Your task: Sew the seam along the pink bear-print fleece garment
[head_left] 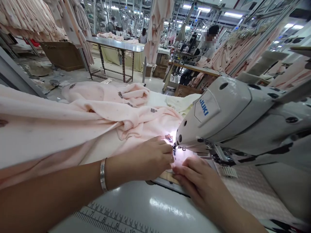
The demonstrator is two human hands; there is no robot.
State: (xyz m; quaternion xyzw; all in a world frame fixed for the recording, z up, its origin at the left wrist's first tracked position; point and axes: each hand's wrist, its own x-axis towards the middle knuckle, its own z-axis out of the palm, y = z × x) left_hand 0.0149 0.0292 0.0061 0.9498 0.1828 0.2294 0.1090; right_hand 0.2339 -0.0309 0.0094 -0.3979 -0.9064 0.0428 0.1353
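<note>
Pale pink soft fabric (145, 118) with small printed animal figures lies bunched across the table and runs up to the needle area of a white sewing machine (218, 106) marked JUKI. My left hand (152, 158), with a silver bangle (103, 174) on the wrist, is closed on the fabric just left of the lit needle; its fingertips are partly hidden. In front of the needle, my right hand (198, 176) has its fingers bent together on the fabric's near edge. The two hands almost touch. The machine's lamp glares over the stitching spot.
A printed ruler scale (104, 220) runs along the table's near side. Beyond stand a metal-legged table (116, 45), a cardboard box (62, 55) and racks of hanging pink garments (29, 19). A person (206, 48) works at another station at the back right.
</note>
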